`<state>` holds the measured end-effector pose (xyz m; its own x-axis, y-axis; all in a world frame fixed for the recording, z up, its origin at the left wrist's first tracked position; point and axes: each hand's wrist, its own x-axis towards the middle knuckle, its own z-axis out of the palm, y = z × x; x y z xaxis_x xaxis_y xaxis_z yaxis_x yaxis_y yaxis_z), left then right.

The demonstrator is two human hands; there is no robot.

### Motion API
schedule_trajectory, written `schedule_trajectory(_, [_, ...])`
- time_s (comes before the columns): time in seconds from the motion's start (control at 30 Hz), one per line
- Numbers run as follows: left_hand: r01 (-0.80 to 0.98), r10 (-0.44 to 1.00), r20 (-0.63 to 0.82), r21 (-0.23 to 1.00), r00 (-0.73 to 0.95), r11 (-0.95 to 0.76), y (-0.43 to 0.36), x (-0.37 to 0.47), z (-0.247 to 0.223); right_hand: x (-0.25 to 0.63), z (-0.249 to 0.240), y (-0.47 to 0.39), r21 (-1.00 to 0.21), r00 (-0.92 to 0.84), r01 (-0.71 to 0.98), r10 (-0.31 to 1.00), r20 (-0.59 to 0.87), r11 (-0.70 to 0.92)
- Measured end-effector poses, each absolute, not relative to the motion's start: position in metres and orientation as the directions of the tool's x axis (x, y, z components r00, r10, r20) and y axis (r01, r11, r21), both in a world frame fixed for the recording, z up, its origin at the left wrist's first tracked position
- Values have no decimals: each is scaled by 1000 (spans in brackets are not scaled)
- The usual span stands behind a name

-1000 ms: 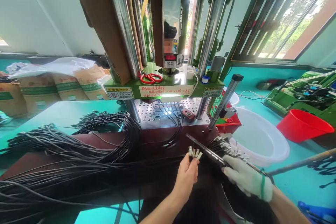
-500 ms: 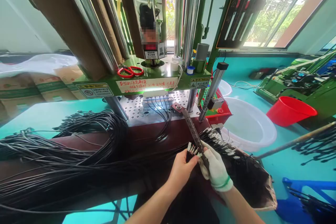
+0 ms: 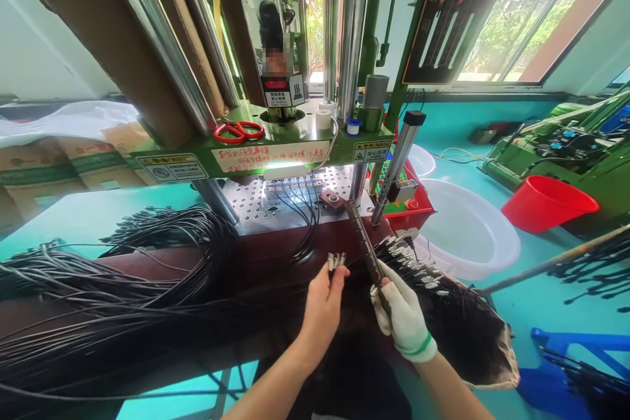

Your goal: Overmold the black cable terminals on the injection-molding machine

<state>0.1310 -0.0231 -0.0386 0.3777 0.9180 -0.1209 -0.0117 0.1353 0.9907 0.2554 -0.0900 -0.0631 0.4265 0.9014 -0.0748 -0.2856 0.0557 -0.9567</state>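
My bare left hand [image 3: 322, 305] pinches a few cable ends with silver connectors [image 3: 336, 260], their tips pointing up. A small gap separates it from a long dark notched metal bar [image 3: 363, 239]. My right hand [image 3: 402, 315], in a white glove with a green cuff band, is closed around the bar's near end. The bar's far end lies by a dark block with a bolt [image 3: 333, 199] on the perforated plate. Beyond, black cables [image 3: 309, 223] run out of a lit mould [image 3: 291, 193] under the green press [image 3: 300, 156].
Bundles of black cable [image 3: 197, 243] lie across the left of the dark red bench. Right of the bar, silver-ended cables [image 3: 413, 266] rest by an open box [image 3: 509, 367]. Red-handled scissors [image 3: 239, 132] sit on the press. A white tub [image 3: 467, 230] and red bucket [image 3: 548, 203] stand at right.
My left hand has moved left, away from the bar, with the cable ends in it. My right hand keeps its hold on the bar with little movement. The view has shifted slightly.
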Motion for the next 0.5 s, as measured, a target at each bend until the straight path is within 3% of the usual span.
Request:
schedule_trajectory(0.23, [137,694,-354,927,627,348,-22,134,-32,257,-64,-91,-966,402,-258,912,-84,26])
schedule_trajectory(0.37, [153,697,-337,937,633,314,-23,137,-35,258,-64,-92,-969,380,-245,923,-64,33])
schedule_trajectory(0.5, [168,748,-241,970,618,173,-21,137,-42,259,-66,-92,-968,381,-247,923,-50,49])
